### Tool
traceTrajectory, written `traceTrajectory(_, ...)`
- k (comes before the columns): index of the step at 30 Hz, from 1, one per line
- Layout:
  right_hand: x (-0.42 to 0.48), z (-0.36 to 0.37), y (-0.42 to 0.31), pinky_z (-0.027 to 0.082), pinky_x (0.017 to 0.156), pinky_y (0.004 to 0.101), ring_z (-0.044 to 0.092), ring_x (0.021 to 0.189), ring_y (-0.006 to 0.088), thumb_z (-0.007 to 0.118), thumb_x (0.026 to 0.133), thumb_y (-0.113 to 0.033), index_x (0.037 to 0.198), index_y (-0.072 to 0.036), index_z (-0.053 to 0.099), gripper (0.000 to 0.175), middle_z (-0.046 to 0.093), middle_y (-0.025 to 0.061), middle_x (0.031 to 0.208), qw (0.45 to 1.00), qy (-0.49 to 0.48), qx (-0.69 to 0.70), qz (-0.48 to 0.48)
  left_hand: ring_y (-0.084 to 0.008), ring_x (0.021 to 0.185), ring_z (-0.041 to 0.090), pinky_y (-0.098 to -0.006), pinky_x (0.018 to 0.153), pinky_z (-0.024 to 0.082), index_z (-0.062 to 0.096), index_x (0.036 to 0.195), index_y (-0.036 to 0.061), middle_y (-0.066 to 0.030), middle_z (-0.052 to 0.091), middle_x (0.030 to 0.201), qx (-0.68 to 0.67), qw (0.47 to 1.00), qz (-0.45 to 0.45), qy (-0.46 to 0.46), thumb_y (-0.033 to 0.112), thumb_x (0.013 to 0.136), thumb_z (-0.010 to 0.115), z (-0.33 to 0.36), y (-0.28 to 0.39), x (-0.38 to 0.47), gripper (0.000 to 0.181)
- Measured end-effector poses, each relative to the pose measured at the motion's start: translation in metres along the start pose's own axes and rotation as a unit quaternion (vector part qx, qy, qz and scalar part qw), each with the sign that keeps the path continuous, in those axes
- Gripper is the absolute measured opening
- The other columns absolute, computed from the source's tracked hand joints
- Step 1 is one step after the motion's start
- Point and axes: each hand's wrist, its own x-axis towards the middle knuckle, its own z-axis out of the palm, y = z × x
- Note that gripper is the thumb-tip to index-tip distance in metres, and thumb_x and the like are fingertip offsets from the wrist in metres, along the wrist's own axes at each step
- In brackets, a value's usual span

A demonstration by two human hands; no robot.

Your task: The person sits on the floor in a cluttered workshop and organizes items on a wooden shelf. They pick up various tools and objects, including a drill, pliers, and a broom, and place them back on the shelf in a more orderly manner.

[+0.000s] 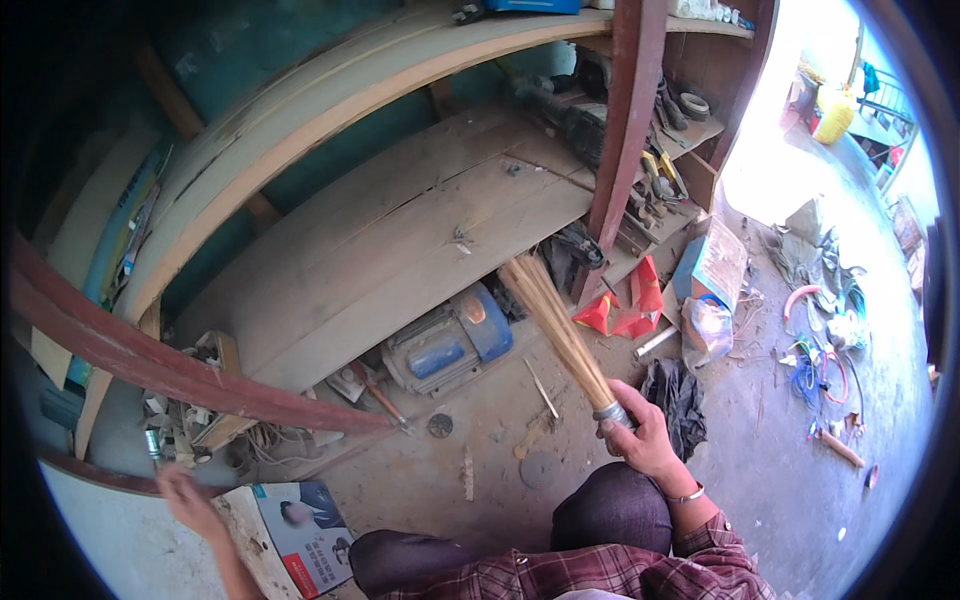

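Observation:
My right hand (641, 431) grips a short brush of bundled thin sticks (559, 334) by its grey bound end. The sticks point up and away, towards the front edge of a dusty wooden lower shelf (420, 247). My left hand (184, 495) is blurred at the lower left, beside a printed cardboard box (300, 525). Just above its fingers shows a shiny metal cylindrical piece (153, 442); whether the hand holds it cannot be made out. Below the shelf, a blue and grey electric motor (450, 345) rests on the floor near a hammer (381, 394).
Red posts (626, 112) (187, 367) stand before the shelving, under an upper shelf (337, 97). Tools (664, 176) fill the right-hand shelves. A red plastic bag (637, 300), a black bag (675, 397), an open carton (712, 262) and coloured wires (814, 375) lie on the floor.

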Motion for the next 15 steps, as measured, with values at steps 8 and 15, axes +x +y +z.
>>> traceTrajectory(8,0.005,-0.043,0.047,0.046,0.055,0.0221,0.06,0.066,0.0085,0.06,0.081,-0.006,0.13,-0.001,0.05,0.05,0.062,0.0039,0.084,0.996,-0.084,0.036,-0.017,-0.0136,0.08,0.061,-0.0246,0.068,0.049,0.059,0.104,-0.004,-0.0076,0.059,0.092,-0.232,0.885,0.132,-0.381,0.0,0.09,0.051,0.177,0.278,-0.037,0.016)
traceTrajectory(15,0.018,-0.076,0.004,0.048,0.067,0.0345,0.061,0.075,0.0272,0.061,0.076,-0.003,0.127,0.005,0.05,0.053,0.061,0.0172,0.088,0.945,0.007,-0.086,-0.315,-0.0105,0.075,0.062,-0.0243,0.064,0.049,0.062,0.104,0.0013,-0.003,0.06,0.093,-0.313,0.842,0.013,-0.44,-0.006,0.087,0.051,0.218,0.258,-0.094,0.021)
